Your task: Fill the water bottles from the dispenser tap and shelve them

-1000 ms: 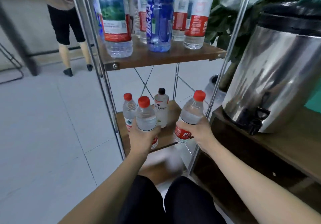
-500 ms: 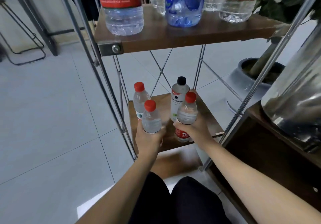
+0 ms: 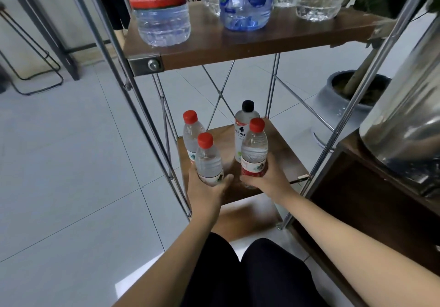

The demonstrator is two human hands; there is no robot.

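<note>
Red caps top three small clear water bottles on the lower wooden shelf [image 3: 281, 161] of a metal-framed rack. The left hand [image 3: 207, 193] wraps its fingers and thumb round the lower body of one bottle [image 3: 208, 161] near the shelf's front left corner. The right hand [image 3: 264, 180] grips a second bottle [image 3: 253, 150], which has a red label, just to the right of it, toward the middle of the front edge. Both bottles stand upright; whether their bases touch the shelf cannot be told, since the hands cover them. The two held bottles are close together but apart.

Behind the left hand's bottle, near the shelf's back left corner, a third red-capped bottle [image 3: 191, 131] stands upright by itself. Behind the right hand's bottle a taller bottle with a black cap [image 3: 243, 128] and a white label stands toward the back edge.

The upper wooden shelf [image 3: 238, 47] carries several large bottles, seen only from the label down: one with a red label [image 3: 162, 9] at the front left corner and a blue one [image 3: 246, 2] near the middle. At the right edge of the view a shiny steel water dispenser [image 3: 404, 121] sits on a dark wooden cabinet [image 3: 371, 187]. A grey plant pot [image 3: 338, 97] stands on the pale tiled floor [image 3: 71, 164] behind the rack. The person's dark-clad knees [image 3: 250, 271] show at the bottom.
</note>
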